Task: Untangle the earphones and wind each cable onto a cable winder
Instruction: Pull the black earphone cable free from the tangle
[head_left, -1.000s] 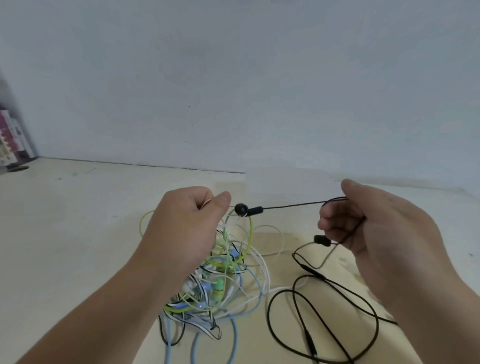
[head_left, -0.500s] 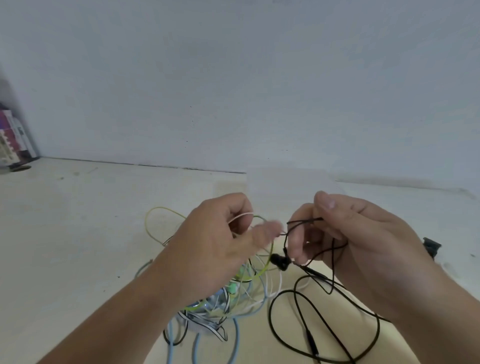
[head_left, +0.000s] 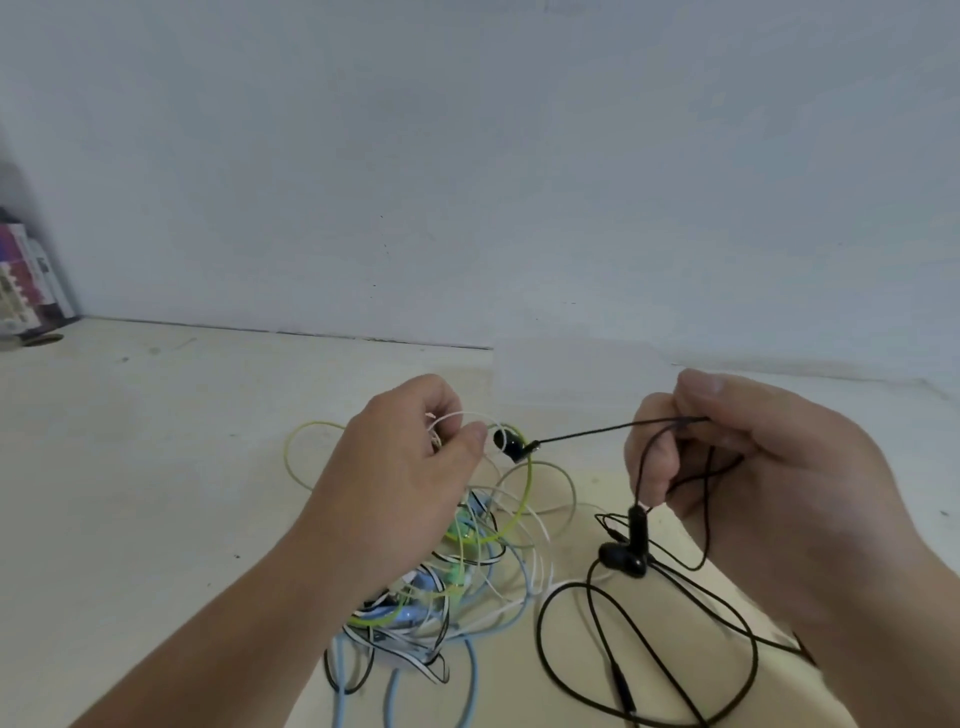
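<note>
**My hands and the earphones above the desk.** My left hand (head_left: 410, 467) is clenched just above the tangle (head_left: 441, 587), its fingers curled round a loop of white cable (head_left: 467, 414). One black earbud (head_left: 511, 442) touches the thumb tip, but I cannot tell whether the thumb grips it. My right hand (head_left: 769, 467), to the right of the tangle, pinches the black cable (head_left: 587, 430) between thumb and forefinger, with slack loops gathered in the palm. The black cable runs taut between the two hands. A second earbud (head_left: 623, 560) hangs below the right hand, just right of the tangle. The rest of the black cable lies in loose loops on the desk (head_left: 130, 493) on that side.

**Handling, as I judge it.** The cable is light, thin, limp and prone to snag. The joint at each earbud looks the weak point, so I would hold the stem or the cable just behind it and pull gently.

**Count.** There are two black earbuds and one black cable. The tangle holds white, yellow-green, pale blue and striped strands, and I cannot count them. No winder is in view.
</note>
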